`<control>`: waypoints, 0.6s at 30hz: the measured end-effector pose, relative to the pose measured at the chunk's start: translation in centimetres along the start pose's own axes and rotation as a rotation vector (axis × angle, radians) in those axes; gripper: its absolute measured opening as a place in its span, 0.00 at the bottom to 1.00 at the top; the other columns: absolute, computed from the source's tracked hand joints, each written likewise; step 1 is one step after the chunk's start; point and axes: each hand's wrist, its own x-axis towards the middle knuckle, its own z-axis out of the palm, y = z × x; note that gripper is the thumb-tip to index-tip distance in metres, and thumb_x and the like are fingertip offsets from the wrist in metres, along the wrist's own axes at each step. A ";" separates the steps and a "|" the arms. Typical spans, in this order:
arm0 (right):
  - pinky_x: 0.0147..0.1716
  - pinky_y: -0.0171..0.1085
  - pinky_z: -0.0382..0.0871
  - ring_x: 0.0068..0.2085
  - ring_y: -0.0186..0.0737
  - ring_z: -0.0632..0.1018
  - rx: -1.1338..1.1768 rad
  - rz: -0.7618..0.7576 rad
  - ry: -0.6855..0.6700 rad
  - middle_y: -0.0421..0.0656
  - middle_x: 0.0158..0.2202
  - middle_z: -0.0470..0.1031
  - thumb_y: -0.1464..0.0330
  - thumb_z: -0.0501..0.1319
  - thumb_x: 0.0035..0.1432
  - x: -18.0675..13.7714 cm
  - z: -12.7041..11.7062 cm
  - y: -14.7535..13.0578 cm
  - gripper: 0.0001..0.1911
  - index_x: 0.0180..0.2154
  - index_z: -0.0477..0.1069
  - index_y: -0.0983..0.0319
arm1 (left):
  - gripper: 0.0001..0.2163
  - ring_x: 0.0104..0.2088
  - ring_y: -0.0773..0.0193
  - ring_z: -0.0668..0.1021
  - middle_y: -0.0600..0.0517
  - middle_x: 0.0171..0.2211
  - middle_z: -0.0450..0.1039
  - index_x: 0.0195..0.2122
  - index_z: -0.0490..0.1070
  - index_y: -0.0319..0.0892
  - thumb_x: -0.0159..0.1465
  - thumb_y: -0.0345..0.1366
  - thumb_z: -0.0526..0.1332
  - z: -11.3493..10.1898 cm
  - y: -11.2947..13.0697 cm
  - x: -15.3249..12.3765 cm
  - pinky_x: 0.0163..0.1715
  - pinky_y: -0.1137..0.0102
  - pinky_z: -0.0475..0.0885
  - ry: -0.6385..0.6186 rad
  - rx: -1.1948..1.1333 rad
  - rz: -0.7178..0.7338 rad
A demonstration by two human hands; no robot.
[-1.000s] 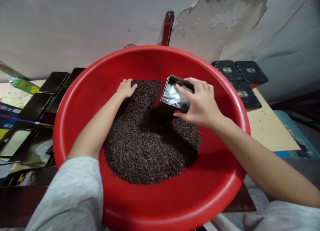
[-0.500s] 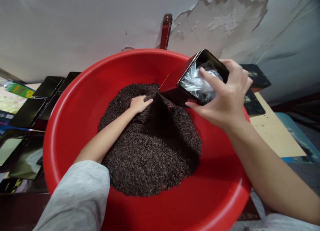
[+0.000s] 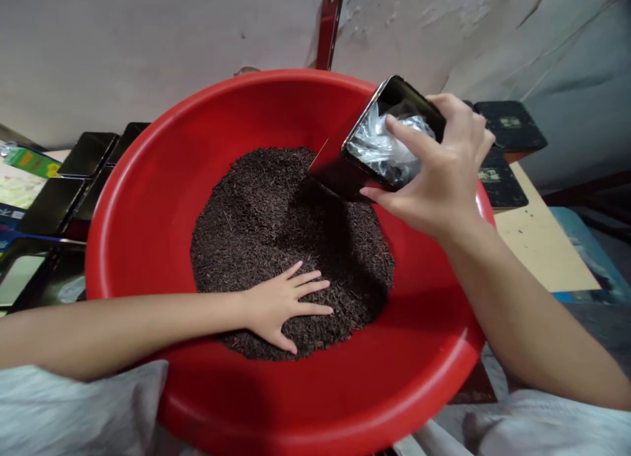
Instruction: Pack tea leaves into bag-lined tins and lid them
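Note:
A large red plastic basin (image 3: 142, 200) holds a wide heap of dark, dry loose tea leaves (image 3: 246, 206). My left hand (image 3: 286, 301) lies spread, palm down, on the near part of the heap. Above the basin's right side, my right hand (image 3: 444, 173) grips a dark rectangular tin (image 3: 340, 157). The tin is tilted, its mouth facing up towards me. Inside its mouth is a crumpled clear plastic bag (image 3: 384, 144), with my right index finger pressing on it. The tin's far end and what lies under the bag are hidden.
Several dark tins (image 3: 54, 203) stand along the left, beside a green packet (image 3: 32, 160). More dark tins (image 3: 507, 127) are behind my right hand, on a pale board (image 3: 547, 232). A wall with peeling paint (image 3: 172, 42) rises behind the basin.
My left hand has moved from the far part of the heap towards me, fingers now spread. The tin stays in my right hand over the basin. The view has tipped slightly downward.

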 end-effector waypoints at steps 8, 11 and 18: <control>0.48 0.61 0.58 0.56 0.66 0.61 -0.006 -0.001 -0.048 0.53 0.60 0.53 0.58 0.66 0.46 -0.2 -0.4 -0.1 0.34 0.55 0.63 0.57 | 0.34 0.61 0.45 0.62 0.42 0.62 0.58 0.55 0.67 0.48 0.46 0.46 0.69 -3.0 -6.3 3.6 0.62 0.53 0.50 0.007 0.164 -0.005; 0.49 0.61 0.57 0.57 0.66 0.60 0.007 0.041 -0.048 0.52 0.61 0.53 0.58 0.68 0.44 0.0 -0.5 -0.1 0.36 0.55 0.64 0.55 | 0.35 0.63 0.46 0.58 0.44 0.63 0.56 0.58 0.63 0.48 0.47 0.42 0.69 -5.4 -9.0 5.8 0.62 0.54 0.47 0.043 0.292 -0.181; 0.49 0.60 0.56 0.58 0.65 0.59 0.000 0.087 -0.074 0.53 0.61 0.53 0.56 0.69 0.42 0.2 -0.2 0.4 0.37 0.55 0.64 0.54 | 0.36 0.60 0.37 0.59 0.40 0.57 0.64 0.49 0.71 0.41 0.36 0.47 0.72 -10.4 -7.7 2.8 0.58 0.48 0.54 0.160 0.232 -0.641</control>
